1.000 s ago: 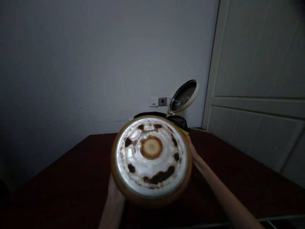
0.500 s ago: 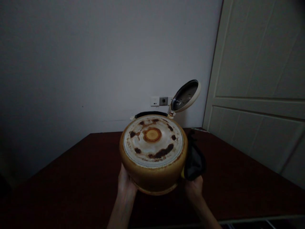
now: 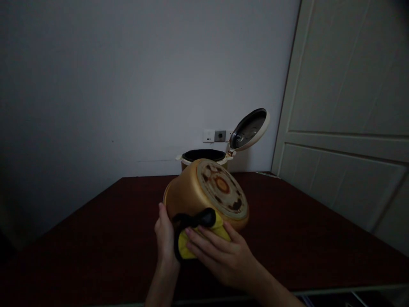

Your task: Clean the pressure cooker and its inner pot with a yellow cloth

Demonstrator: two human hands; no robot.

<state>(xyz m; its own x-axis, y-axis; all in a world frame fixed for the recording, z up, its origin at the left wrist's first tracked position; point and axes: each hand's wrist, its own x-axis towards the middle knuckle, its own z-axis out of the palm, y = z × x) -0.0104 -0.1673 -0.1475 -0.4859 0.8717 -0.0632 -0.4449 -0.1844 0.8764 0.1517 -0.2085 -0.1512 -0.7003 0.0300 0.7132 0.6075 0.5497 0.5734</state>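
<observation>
A golden inner pot (image 3: 187, 189) of a rice cooker is held tilted in the air, its stained pale base (image 3: 228, 189) turned up and to the right. My left hand (image 3: 166, 238) grips it at the rim on the left side. With my right hand (image 3: 226, 256) I press a yellow and black cloth (image 3: 187, 245) against the pot's side, fingers laid over the cloth. Behind the pot stands the rice cooker (image 3: 204, 155), its lid (image 3: 251, 130) swung up to the right. The pot's inside faces away and is hidden.
The dark red table (image 3: 105, 230) reaches back to a grey wall (image 3: 128, 76) with sockets and a switch (image 3: 220, 136). A pale panelled door (image 3: 348, 102) stands on the right. Below the table's front edge, dim items show at lower right.
The pot has turned so its base now faces right and its side shows. My right hand has moved left with the cloth, from the pot's right side onto its near side.
</observation>
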